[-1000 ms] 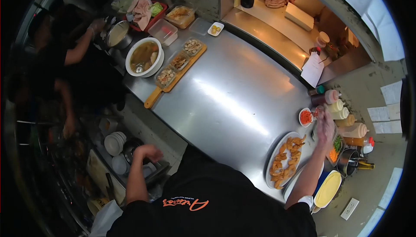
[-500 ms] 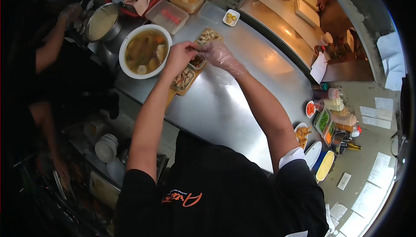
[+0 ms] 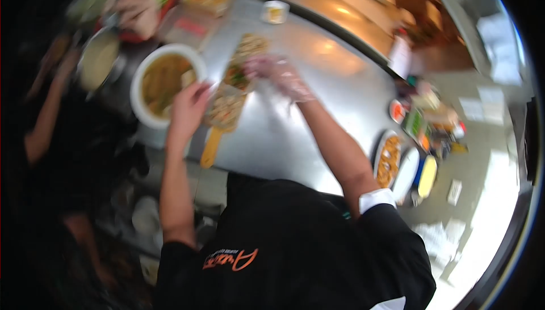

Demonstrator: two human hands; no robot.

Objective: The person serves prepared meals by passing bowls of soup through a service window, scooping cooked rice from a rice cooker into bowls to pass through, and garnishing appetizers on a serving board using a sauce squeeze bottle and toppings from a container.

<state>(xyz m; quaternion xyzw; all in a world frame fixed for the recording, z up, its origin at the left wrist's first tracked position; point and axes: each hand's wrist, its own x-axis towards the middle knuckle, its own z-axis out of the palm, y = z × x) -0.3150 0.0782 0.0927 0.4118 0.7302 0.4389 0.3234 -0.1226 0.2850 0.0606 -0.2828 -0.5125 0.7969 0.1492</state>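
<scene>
My bare left hand (image 3: 190,104) is beside the right rim of a white bowl of brown soup (image 3: 136,97), fingers curled together. What they hold, if anything, is too blurred to make out. My right hand (image 3: 278,74), in a clear plastic glove, reaches to the middle of a wooden serving board (image 3: 212,146), its fingertips bunched over a small dish with green bits (image 3: 235,77). Whatever is in those fingertips is hidden. Chopped pale food in one dish (image 3: 226,110) lies nearer me on the board, and similar food (image 3: 251,44) sits at the far end.
Plastic tubs (image 3: 187,29) and a pot (image 3: 97,63) stand at the back left, near another person's arm (image 3: 48,106). On the right of the steel counter (image 3: 284,151) are an oval plate of fried food (image 3: 388,159), a white plate (image 3: 405,174) and several bottles.
My hands have parted: the left has moved left toward the soup bowl, while the right stays over the board. More of the board shows, with green bits visible in its middle dish. The view has shifted.
</scene>
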